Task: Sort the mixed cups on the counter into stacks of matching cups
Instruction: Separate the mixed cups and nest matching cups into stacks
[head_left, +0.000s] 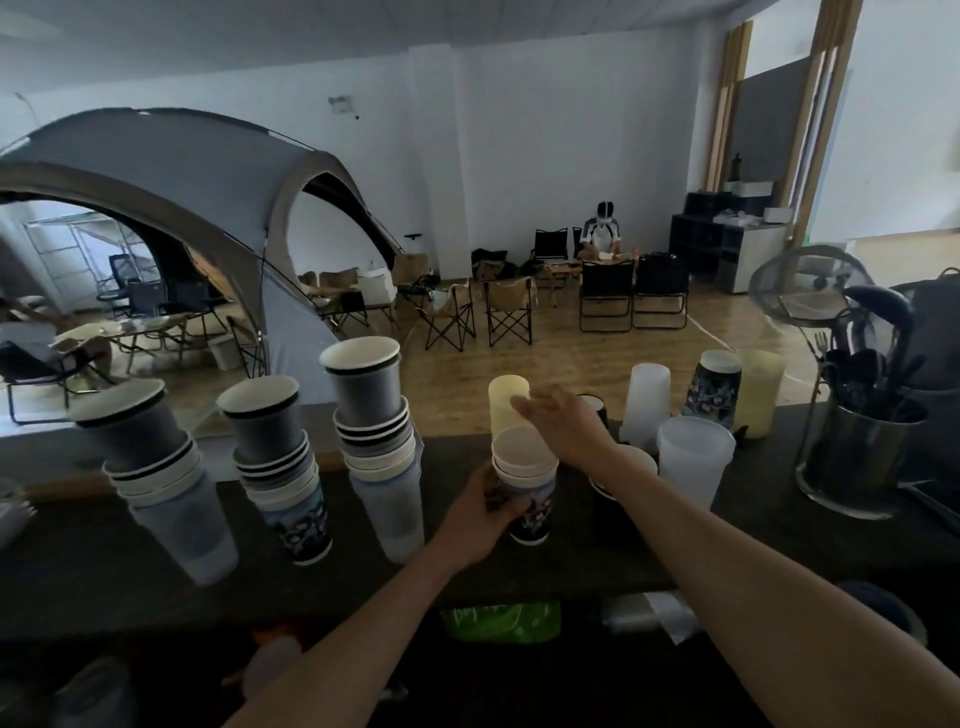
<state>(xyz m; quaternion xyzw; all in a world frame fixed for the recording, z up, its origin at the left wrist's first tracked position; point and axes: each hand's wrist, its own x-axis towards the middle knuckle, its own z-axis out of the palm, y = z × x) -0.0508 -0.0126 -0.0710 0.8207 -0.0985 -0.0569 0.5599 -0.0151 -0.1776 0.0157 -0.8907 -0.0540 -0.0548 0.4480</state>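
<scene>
My left hand (480, 506) grips a short stack of printed paper cups (527, 488) standing on the dark counter (104, 571). My right hand (563, 423) reaches past the stack's rim toward an upturned pale yellow plastic cup (506, 397), fingers apart and touching its side. Three tall mixed stacks stand to the left: the left stack (156, 467), the middle stack (280, 457) and the right stack (376, 436), with grey paper cups on top. On the right are an upturned white cup (647, 400), a printed cup (714, 384), a yellow cup (761, 389) and a frosted cup (693, 457).
A metal holder with dark utensils (862, 436) and a wire strainer (805, 283) stand at the counter's right end. A green packet (501, 621) lies below the counter's near edge. Beyond the counter are a tent (171, 171), folding chairs and a seated person (602, 234).
</scene>
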